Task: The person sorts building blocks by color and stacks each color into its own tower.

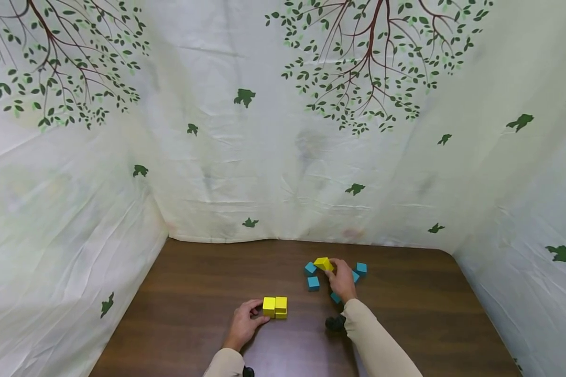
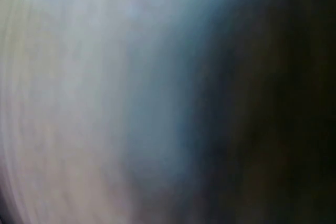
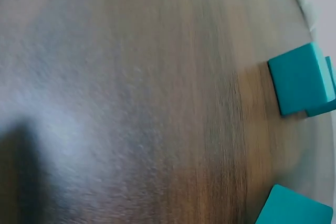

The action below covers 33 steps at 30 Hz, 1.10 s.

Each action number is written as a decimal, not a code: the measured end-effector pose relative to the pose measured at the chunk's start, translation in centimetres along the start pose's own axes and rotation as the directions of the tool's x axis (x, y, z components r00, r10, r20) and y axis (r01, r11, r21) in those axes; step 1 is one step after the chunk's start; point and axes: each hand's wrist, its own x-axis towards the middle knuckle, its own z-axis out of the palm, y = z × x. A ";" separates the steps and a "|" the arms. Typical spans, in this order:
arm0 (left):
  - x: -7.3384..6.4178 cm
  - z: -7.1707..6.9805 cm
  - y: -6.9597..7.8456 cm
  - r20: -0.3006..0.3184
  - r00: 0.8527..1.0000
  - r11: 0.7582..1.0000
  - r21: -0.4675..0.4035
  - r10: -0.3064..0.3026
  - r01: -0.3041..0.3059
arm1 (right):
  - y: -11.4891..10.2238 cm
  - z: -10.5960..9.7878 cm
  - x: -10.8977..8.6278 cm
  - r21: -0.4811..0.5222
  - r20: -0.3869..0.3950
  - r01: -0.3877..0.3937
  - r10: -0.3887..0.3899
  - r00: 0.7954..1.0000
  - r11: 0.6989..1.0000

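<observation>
In the head view my right hand (image 1: 342, 281) pinches a yellow block (image 1: 323, 263) among the blue blocks, toward the back of the table. My left hand (image 1: 243, 323) lies beside a small group of yellow blocks (image 1: 274, 307) nearer the front. Its thumb and fingers are spread at the group's left side, with the fingertips at the blocks or very close to them. In this group, one block at the right seems to sit on a lower one. The left wrist view is too blurred to make out anything.
Several blue blocks (image 1: 313, 284) lie scattered around my right hand, some partly hidden by it. Teal-looking blocks (image 3: 298, 80) also show at the right of the right wrist view. The brown wooden table (image 1: 207, 272) meets a white cloth (image 1: 273, 209) with printed leaves.
</observation>
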 end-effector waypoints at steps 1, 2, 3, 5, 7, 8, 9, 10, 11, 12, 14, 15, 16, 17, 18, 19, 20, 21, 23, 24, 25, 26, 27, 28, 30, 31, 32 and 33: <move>0.0 0.0 0.0 -0.001 1.000 1.000 0.000 -0.001 0.001 | -0.1 0.0 -0.2 0.008 -0.005 0.003 -0.003 1.000 1.000; 0.0 0.0 -0.1 -0.001 1.000 1.000 -0.002 -0.001 0.001 | -0.1 0.0 -0.3 0.014 -0.009 0.006 -0.006 1.000 1.000; 0.0 0.0 -0.1 -0.001 1.000 1.000 -0.005 -0.002 0.002 | -0.2 -0.1 -0.5 0.026 -0.014 0.010 -0.009 1.000 1.000; 0.0 0.1 -0.2 -0.002 1.000 1.000 -0.006 0.001 -0.001 | -0.4 -0.2 -0.8 0.043 -0.025 0.011 -0.010 1.000 0.999; 0.0 0.1 -0.2 -0.002 1.000 1.000 -0.008 -0.001 0.001 | -0.5 -0.3 -1.1 0.050 -0.034 0.035 -0.033 0.999 0.998; 0.0 0.1 -0.1 -0.003 1.000 1.000 -0.012 -0.003 0.003 | -0.6 -0.4 -1.3 0.050 -0.038 0.046 -0.044 0.998 0.998; 0.0 0.1 -0.1 -0.003 1.000 1.000 -0.011 -0.001 0.001 | -0.6 -0.4 -1.4 0.047 -0.042 0.059 -0.057 0.997 0.997; 0.0 0.1 -0.1 -0.002 1.000 1.000 -0.007 0.001 -0.001 | -0.6 -0.5 -1.5 0.048 -0.047 0.074 -0.072 0.996 0.996; 0.0 0.1 -0.1 -0.001 1.000 1.000 -0.004 0.006 -0.006 | -0.7 -0.5 -1.7 0.043 -0.052 0.089 -0.086 0.995 0.995; 0.0 0.1 0.0 -0.001 1.000 1.000 -0.004 0.003 -0.003 | -0.7 -0.6 -1.8 0.044 -0.057 0.105 -0.102 0.993 0.994; 0.0 0.0 0.1 -0.004 1.000 1.000 -0.003 0.009 -0.009 | -0.8 -0.6 -2.1 0.049 -0.055 0.128 -0.126 0.991 0.990; 0.0 0.0 0.1 -0.007 1.000 1.000 0.002 0.014 -0.014 | -0.8 -0.7 -2.3 0.055 -0.052 0.137 -0.135 0.990 0.989; 0.0 0.0 0.1 -0.010 1.000 1.000 0.009 0.021 -0.021 | -0.9 -0.7 -2.5 0.064 -0.048 0.143 -0.140 0.989 0.988; 0.0 0.0 0.1 -0.014 0.999 0.999 0.012 0.030 -0.029 | -1.0 -0.7 -2.7 0.071 -0.043 0.148 -0.146 0.988 0.986; 0.0 -0.1 0.2 -0.018 0.999 0.999 0.012 0.031 -0.031 | -1.0 -0.7 -2.9 0.080 -0.036 0.153 -0.151 0.988 0.985; 0.0 -0.1 0.2 -0.023 0.999 0.999 0.011 0.036 -0.035 | -1.1 -0.7 -3.2 0.089 -0.030 0.156 -0.154 0.988 0.984; 0.0 -0.1 0.2 -0.026 0.999 0.999 0.010 0.039 -0.039 | -1.2 -0.7 -3.3 0.098 -0.028 0.159 -0.157 0.987 0.982; 0.0 -0.1 0.2 -0.026 0.999 0.999 0.013 0.044 -0.044 | -1.2 -0.7 -3.5 0.107 -0.027 0.163 -0.161 0.987 0.981; 0.0 0.0 0.2 -0.027 0.999 0.999 0.010 0.046 -0.046 | -1.3 -0.7 -3.9 0.117 -0.027 0.180 -0.178 0.984 0.977; 0.0 -0.1 0.3 -0.027 0.999 0.999 0.005 0.040 -0.040 | -1.4 -0.7 -4.0 0.125 -0.026 0.185 -0.184 0.983 0.975; 0.0 0.0 0.2 -0.028 0.999 0.999 0.001 0.038 -0.038 | -1.5 -0.7 -4.2 0.133 -0.024 0.190 -0.189 0.982 0.973; 0.0 0.0 0.3 -0.028 0.999 0.999 0.000 0.036 -0.036 | -1.6 -0.6 -4.3 0.139 -0.023 0.197 -0.196 0.980 0.971; 0.0 0.0 0.3 -0.027 0.999 0.999 0.001 0.037 -0.037 | -1.7 -0.6 -4.5 0.144 -0.022 0.201 -0.200 0.980 0.969; 0.0 0.0 0.2 -0.026 0.999 1.000 -0.003 0.030 -0.030 | -1.8 -0.7 -4.6 0.147 -0.020 0.204 -0.203 0.979 0.968; 0.0 0.1 0.3 -0.021 1.000 1.000 -0.006 0.019 -0.019 | -2.0 -0.7 -4.9 0.150 -0.012 0.211 -0.212 0.977 0.966; 0.0 0.1 0.3 -0.019 1.000 1.000 -0.004 0.015 -0.015 | -2.1 -0.7 -5.1 0.151 -0.009 0.216 -0.217 0.976 0.965; 0.0 0.1 0.3 -0.015 1.000 1.000 -0.003 0.011 -0.011 | -2.2 -0.7 -5.3 0.149 -0.005 0.222 -0.223 0.975 0.964; 0.0 0.1 0.2 -0.012 1.000 1.000 -0.001 0.013 -0.013 | -2.4 -0.6 -5.4 0.147 -0.001 0.227 -0.230 0.973 0.963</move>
